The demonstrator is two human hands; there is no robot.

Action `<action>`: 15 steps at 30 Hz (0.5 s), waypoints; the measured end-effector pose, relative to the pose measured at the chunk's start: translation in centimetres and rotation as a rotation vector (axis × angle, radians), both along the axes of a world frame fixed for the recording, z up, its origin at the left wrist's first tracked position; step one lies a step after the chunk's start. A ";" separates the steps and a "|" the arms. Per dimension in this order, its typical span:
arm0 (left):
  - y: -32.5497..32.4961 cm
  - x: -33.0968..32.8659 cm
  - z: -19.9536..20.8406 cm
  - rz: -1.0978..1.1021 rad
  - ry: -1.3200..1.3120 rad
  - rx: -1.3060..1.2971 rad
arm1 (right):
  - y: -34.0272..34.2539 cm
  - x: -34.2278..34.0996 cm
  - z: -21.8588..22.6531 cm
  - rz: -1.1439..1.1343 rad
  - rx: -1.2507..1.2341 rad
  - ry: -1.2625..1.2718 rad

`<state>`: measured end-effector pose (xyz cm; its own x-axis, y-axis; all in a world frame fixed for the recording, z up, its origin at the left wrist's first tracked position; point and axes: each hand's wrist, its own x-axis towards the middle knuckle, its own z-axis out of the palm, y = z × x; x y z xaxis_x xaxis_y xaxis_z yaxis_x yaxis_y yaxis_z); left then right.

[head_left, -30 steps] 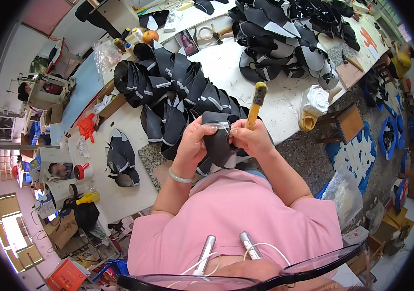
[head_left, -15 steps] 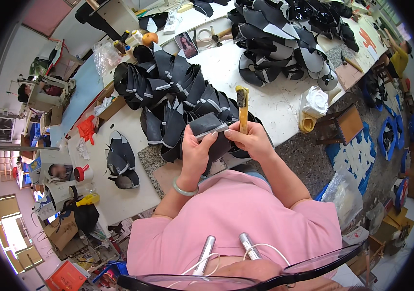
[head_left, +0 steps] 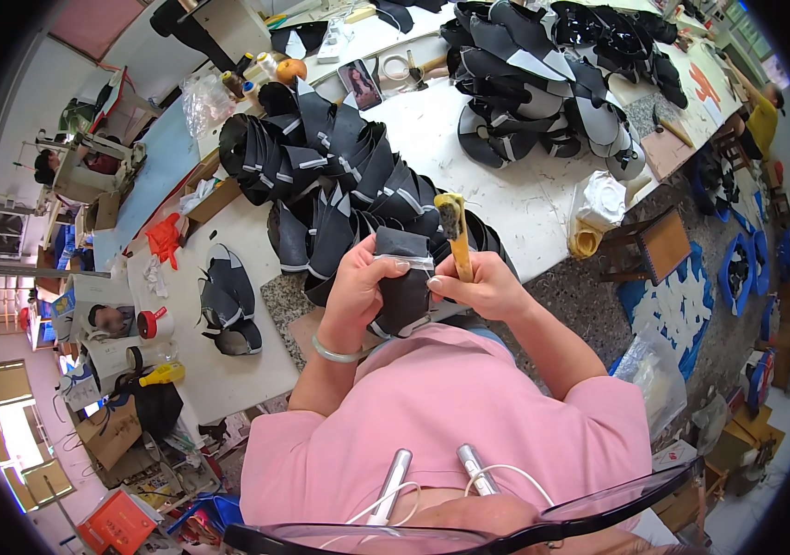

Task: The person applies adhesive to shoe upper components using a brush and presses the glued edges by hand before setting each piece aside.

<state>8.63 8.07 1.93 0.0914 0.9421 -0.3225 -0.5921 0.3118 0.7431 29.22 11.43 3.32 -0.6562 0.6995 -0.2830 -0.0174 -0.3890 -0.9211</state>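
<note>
- Left hand (head_left: 358, 287): its fingers are closed on a black piece (head_left: 404, 305), thumb lying over the front near a pale strip (head_left: 406, 263); the fingertips behind are hidden.
- Right hand (head_left: 483, 285): its fingers are drawn in, with a yellow-handled brush (head_left: 458, 242) standing up in their grip, dark head uppermost. Thumb and forefinger meet at the right side of the black piece; whether they pinch it is hard to tell.
- The black piece is held up at the near edge of the surface (head_left: 423, 116), before the pink shirt (head_left: 441, 398), with the pale strip running across its upper part.
- Just beyond the hands lies a heap of black pieces (head_left: 349, 157); another pile (head_left: 524, 83) sits toward the far edge, to the right.
- The step in hand seems to be lining up or pressing down the strip, the brush merely parked in the grip.
- The next move probably calls for a steady left hold and freer right fingertips along the strip, with the brush head tipped clear.
</note>
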 end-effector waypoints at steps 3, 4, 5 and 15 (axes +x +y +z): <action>0.2 0.1 0.2 -0.097 -0.051 -0.003 | 0.3 0.7 -0.1 0.067 0.135 0.057; 0.2 0.3 0.5 -0.141 -0.061 0.020 | 0.5 1.0 -0.6 0.110 0.241 0.078; 0.1 0.4 0.9 -0.184 -0.070 0.042 | 0.6 1.1 -0.9 0.156 0.346 0.099; -0.5 3.0 0.1 0.093 -0.071 0.004 | 0.7 1.5 -2.4 -0.148 0.299 -0.142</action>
